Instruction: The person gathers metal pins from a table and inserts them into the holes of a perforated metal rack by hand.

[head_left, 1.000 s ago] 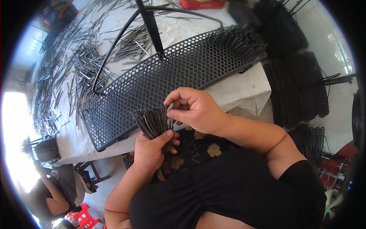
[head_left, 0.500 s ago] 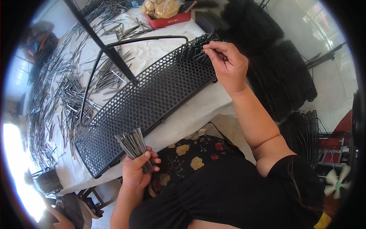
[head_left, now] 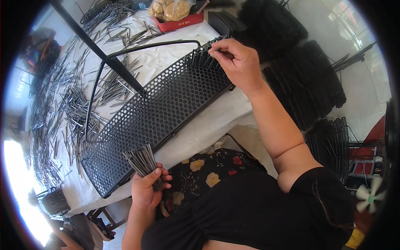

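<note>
A long black perforated metal panel (head_left: 162, 102) lies slantwise across the table. Many thin dark rods (head_left: 198, 60) stick up from the holes at its far right end. There my right hand (head_left: 239, 62) is closed in a pinch, with the end of a thin dark rod showing between thumb and forefinger; its lower part is hidden among the others. Close to the panel's near left edge, my left hand (head_left: 148, 185) grips a bundle of thin grey rods (head_left: 143, 160), their ends fanned upward. A black pole (head_left: 98, 50) and a curved black tube (head_left: 156, 44) rise at the panel's far side.
Loose rods (head_left: 77, 106) lie scattered over the white-covered table (head_left: 152, 66). At the back sits a red tray (head_left: 179, 24) with bagged round food (head_left: 177, 10). Stacks of black panels (head_left: 298, 83) stand to the right. Another person's arm (head_left: 66, 239) shows at lower left.
My right hand has shifted slightly left and up, staying pinched over the standing rods. My left hand still holds the bundle. The whole view has moved a little.
</note>
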Demonstrator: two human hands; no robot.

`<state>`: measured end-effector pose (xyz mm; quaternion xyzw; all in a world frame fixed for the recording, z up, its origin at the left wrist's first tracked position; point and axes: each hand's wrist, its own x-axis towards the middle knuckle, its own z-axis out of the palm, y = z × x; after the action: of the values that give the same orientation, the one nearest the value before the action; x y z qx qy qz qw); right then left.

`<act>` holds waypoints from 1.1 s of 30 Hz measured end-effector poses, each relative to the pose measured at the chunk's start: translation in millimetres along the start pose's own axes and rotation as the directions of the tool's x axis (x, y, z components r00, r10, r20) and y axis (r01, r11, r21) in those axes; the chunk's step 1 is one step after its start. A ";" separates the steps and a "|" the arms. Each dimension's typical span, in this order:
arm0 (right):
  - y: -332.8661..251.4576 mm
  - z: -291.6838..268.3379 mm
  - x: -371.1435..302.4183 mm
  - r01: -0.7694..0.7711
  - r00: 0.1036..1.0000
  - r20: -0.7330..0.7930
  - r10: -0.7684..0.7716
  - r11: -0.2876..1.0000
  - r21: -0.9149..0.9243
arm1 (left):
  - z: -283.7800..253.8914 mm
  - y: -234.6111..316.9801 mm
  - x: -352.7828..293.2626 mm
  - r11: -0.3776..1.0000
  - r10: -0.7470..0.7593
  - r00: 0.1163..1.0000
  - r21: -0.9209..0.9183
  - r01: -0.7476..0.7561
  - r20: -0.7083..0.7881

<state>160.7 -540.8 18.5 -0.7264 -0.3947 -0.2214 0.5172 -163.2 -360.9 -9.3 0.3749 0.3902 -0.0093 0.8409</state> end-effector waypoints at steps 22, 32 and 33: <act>-27.6 23.7 -7.4 0.314 0.948 0.131 -0.290 0.918 -0.242 | 0.0 -5.0 0.6 0.998 0.052 0.998 0.045 -0.050 -0.038; -125.5 72.4 -89.4 -0.670 0.600 0.776 0.195 0.652 0.355 | 13.3 -2.9 -2.0 0.993 0.078 0.985 0.073 -0.090 0.152; -124.6 71.4 -89.1 -0.667 0.579 0.792 0.191 0.670 0.326 | 14.0 -3.8 -2.5 0.994 0.077 0.986 0.071 -0.089 0.150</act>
<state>2.0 -486.2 -0.9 -0.6274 -0.4064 0.3485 0.5654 -157.0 -373.2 -4.3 0.4213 0.3106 -0.0169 0.8519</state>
